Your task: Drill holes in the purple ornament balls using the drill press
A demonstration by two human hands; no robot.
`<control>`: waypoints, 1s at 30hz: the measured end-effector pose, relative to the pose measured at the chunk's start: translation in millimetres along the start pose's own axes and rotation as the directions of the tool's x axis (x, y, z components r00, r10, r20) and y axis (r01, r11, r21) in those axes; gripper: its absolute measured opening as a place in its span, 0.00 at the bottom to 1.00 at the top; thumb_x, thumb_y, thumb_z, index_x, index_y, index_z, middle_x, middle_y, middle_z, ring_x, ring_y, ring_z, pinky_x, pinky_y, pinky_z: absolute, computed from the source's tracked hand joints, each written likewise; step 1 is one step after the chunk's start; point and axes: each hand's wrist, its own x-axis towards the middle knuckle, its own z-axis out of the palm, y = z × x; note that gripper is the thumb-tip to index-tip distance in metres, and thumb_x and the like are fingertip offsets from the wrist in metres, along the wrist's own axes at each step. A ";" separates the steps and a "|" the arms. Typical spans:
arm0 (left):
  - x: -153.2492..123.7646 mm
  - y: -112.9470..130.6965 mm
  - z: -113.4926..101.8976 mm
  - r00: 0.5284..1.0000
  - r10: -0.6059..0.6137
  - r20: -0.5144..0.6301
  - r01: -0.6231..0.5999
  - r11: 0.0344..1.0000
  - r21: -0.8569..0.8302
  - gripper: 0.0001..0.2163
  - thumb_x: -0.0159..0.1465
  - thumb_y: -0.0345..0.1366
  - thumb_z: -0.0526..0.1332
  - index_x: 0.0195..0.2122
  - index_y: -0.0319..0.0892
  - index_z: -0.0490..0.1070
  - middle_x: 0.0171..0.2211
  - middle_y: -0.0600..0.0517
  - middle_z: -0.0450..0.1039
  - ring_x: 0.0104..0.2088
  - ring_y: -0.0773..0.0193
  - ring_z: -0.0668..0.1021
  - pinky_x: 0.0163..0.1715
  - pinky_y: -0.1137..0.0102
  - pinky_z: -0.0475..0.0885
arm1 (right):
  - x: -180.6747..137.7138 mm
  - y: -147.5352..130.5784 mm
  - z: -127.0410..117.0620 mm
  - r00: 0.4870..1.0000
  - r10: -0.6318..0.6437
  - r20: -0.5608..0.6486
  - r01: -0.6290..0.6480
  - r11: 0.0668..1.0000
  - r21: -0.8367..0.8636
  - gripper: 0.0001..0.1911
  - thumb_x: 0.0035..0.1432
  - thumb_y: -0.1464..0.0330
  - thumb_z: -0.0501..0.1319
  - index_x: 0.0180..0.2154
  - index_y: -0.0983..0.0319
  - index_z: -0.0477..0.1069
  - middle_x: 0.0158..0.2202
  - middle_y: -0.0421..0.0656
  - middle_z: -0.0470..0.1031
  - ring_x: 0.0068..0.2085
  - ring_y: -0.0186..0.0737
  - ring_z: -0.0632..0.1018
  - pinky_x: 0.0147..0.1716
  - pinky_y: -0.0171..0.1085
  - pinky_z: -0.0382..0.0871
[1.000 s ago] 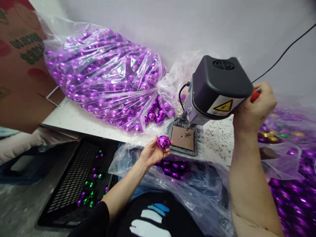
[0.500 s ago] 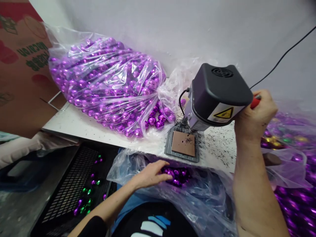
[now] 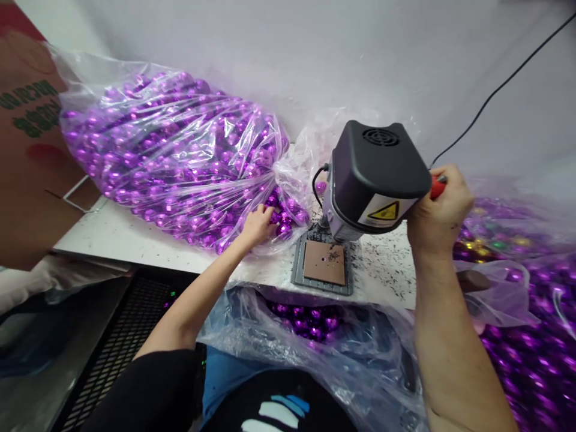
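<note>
My left hand (image 3: pixel 258 225) is at the mouth of a large clear plastic bag (image 3: pixel 166 156) full of shiny purple balls. Its fingers are curled at a purple ball, partly hidden by the hand; more loose purple balls (image 3: pixel 284 230) lie just beside it. My right hand (image 3: pixel 443 207) is wrapped around the red-gripped lever (image 3: pixel 437 187) of a black bench drill press (image 3: pixel 382 159). Under the machine's head, a brown square plate (image 3: pixel 324 262) with a small hole lies on the grey base (image 3: pixel 297 264). Nothing sits over the hole.
Dark shavings (image 3: pixel 391 264) litter the white table (image 3: pixel 117 225). Below its front edge, purple balls (image 3: pixel 310 321) lie in a clear bag on my lap. More bagged balls (image 3: pixel 526 360) stand at right. A cardboard box (image 3: pixel 27 180) and black crate (image 3: pixel 117 336) are at left.
My left hand has moved from the balls in the lap bag up to the mouth of the large bag on the table. My right hand stays on the lever. The view has shifted slightly right.
</note>
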 end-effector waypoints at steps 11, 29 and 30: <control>-87.0 45.6 2.1 0.850 0.126 0.512 0.527 -0.180 -0.831 0.19 0.63 0.46 0.66 0.49 0.37 0.74 0.42 0.42 0.79 0.32 0.60 0.81 0.24 0.73 0.70 | -1.9 -0.4 2.7 0.999 -0.042 -0.023 0.043 0.997 0.057 0.17 0.57 0.53 0.56 0.27 0.59 0.60 0.21 0.33 0.57 0.25 0.28 0.60 0.29 0.35 0.54; -98.1 73.0 40.4 0.853 0.001 0.521 0.520 -0.081 -0.850 0.25 0.57 0.47 0.72 0.53 0.44 0.72 0.45 0.46 0.78 0.33 0.66 0.78 0.30 0.72 0.71 | -0.9 -3.9 -3.7 0.996 -0.001 0.084 0.000 1.000 0.016 0.15 0.61 0.57 0.57 0.29 0.58 0.58 0.21 0.33 0.57 0.26 0.30 0.60 0.30 0.37 0.56; -96.9 73.9 40.3 0.871 -0.031 0.490 0.491 0.004 -0.871 0.27 0.55 0.46 0.74 0.54 0.45 0.71 0.44 0.48 0.77 0.31 0.67 0.77 0.28 0.73 0.70 | -1.1 -2.9 -3.4 0.996 -0.003 0.084 0.002 1.000 0.014 0.15 0.62 0.56 0.57 0.29 0.58 0.59 0.22 0.33 0.57 0.25 0.30 0.61 0.30 0.37 0.57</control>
